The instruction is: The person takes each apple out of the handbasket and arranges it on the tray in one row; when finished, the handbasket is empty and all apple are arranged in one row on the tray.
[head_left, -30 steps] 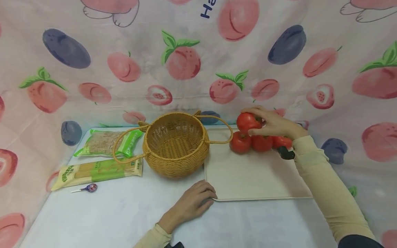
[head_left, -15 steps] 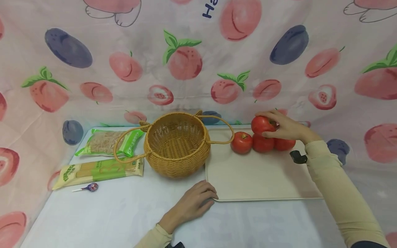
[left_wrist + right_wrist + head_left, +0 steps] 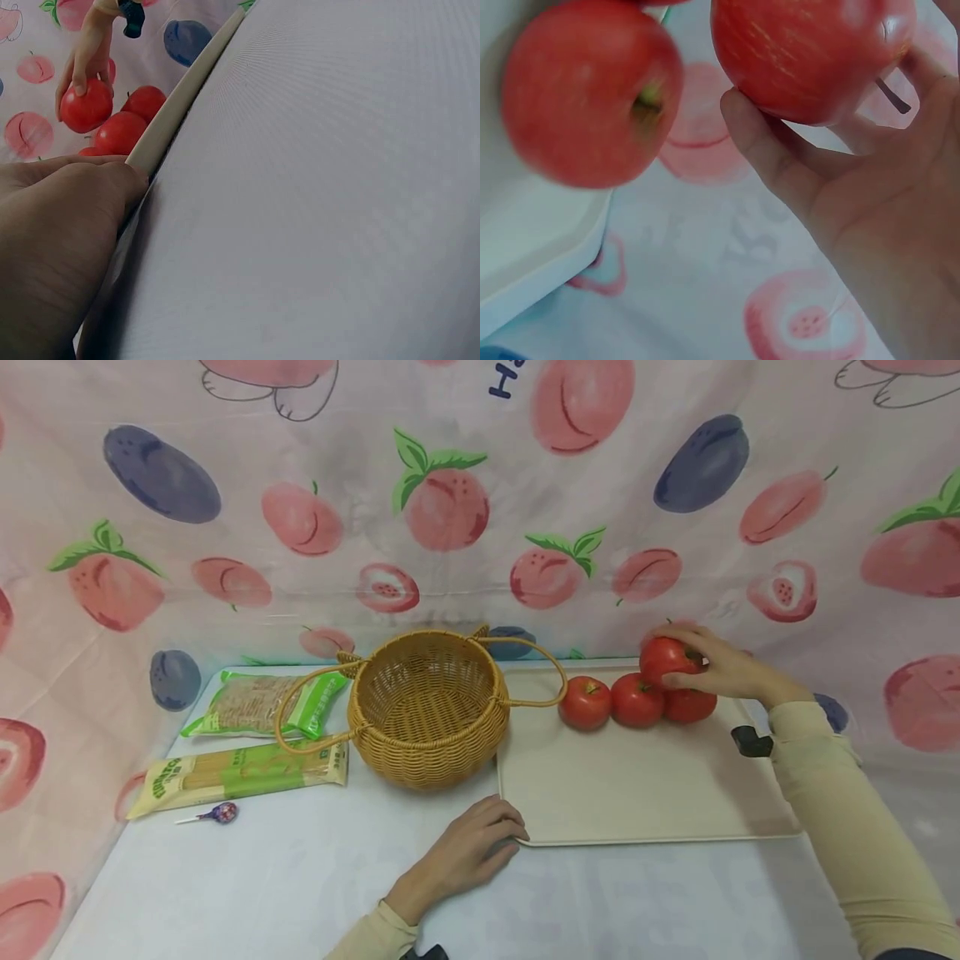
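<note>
My right hand [image 3: 723,670] holds a red apple [image 3: 670,662] between thumb and fingers, just above and behind the right end of a row of three red apples. The left apple [image 3: 586,703], middle apple [image 3: 637,700] and right apple [image 3: 690,706] sit along the back of a cream tray [image 3: 637,785]. In the right wrist view, the held apple [image 3: 810,60] shows its stem, apart from another apple [image 3: 592,94]. My left hand [image 3: 468,852] holds the tray's front left corner; in the left wrist view its fingers [image 3: 112,180] grip the rim.
A wicker basket [image 3: 427,760] with two handles stands left of the tray; its right handle reaches over the tray. Farther left lie a green-edged food packet [image 3: 247,706], a long noodle packet [image 3: 240,772] and a lollipop [image 3: 222,812]. A fruit-print cloth [image 3: 450,593] hangs behind.
My right hand has carried the apple rightward, from above the left apple to above the right one. The left hand stays at the tray corner.
</note>
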A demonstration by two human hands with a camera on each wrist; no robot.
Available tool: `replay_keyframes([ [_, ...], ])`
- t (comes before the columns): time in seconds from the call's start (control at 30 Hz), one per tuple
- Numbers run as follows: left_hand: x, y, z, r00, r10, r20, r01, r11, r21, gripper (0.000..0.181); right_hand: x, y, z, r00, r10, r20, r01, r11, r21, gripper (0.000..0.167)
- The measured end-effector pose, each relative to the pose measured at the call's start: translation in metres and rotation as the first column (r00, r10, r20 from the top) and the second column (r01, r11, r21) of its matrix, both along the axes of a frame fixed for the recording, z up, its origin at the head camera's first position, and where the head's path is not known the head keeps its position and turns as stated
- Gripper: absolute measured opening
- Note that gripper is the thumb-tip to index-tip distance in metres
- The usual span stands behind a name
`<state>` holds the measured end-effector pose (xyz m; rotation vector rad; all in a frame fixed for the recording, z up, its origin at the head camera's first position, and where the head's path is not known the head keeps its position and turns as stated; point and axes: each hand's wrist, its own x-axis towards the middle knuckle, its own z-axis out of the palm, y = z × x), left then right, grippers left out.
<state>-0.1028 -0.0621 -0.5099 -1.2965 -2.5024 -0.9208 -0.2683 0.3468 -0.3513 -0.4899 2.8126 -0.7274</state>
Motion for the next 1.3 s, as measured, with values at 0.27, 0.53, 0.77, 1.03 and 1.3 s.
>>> replay_keyframes([
  [0.27,0.0,0.0,0.0,1.0,0.01,-0.002,-0.01,1.0,-0.002,0.013,0.003,0.025,-0.003,0.997,-0.075,0.034,0.074,0.997,0.021,0.076],
  [0.53,0.001,0.0,0.001,1.0,0.006,0.003,-0.006,1.0,0.003,0.014,0.006,0.042,-0.004,0.996,-0.083,0.016,0.083,0.996,0.008,0.076],
  [0.77,0.001,0.0,0.0,1.0,-0.002,0.0,0.002,1.0,0.011,0.014,0.008,0.054,-0.006,0.995,-0.103,-0.011,0.103,0.995,0.017,0.077],
  [1.03,0.001,0.0,0.0,1.0,-0.001,0.013,0.001,1.0,0.007,0.014,0.01,0.068,-0.008,0.989,-0.145,-0.001,0.145,0.989,0.03,0.079],
  [1.3,0.0,0.002,-0.002,1.0,-0.003,0.025,0.003,1.0,0.031,0.014,0.012,0.084,-0.014,0.991,-0.136,0.011,0.135,0.991,0.019,0.078],
])
